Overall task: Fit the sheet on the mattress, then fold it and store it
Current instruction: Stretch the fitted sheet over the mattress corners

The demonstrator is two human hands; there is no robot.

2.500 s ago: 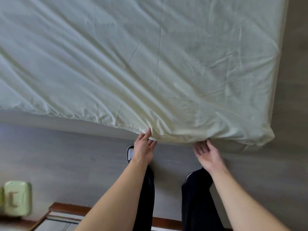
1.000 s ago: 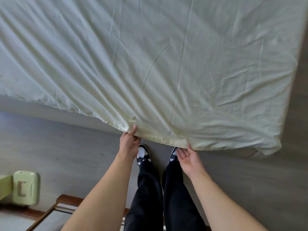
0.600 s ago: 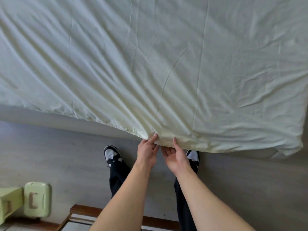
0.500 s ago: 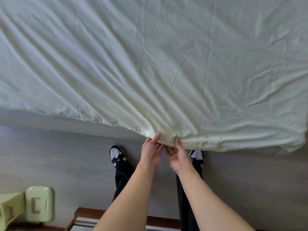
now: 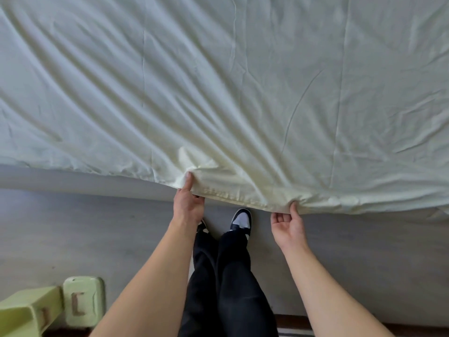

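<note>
Under the hem, the fingers of both hands vanish; only thumbs show on top. Left hand [image 5: 189, 208] pinches the gathered elastic edge of the pale cream wrinkled cotton sheet [image 5: 218, 93], and right hand [image 5: 289, 228], palm up, pinches it further along. That sheet spreads across the whole bed, hiding the mattress and running out of view above and on both sides. Grey floor [image 5: 73, 234] lies open behind, down to a pale green stool [image 5: 82, 300].

You have one view only: the head camera looks steeply down and forward from standing height, close over the near edge of the mattress [image 5: 80, 177], floor [image 5: 73, 234] below it.
</note>
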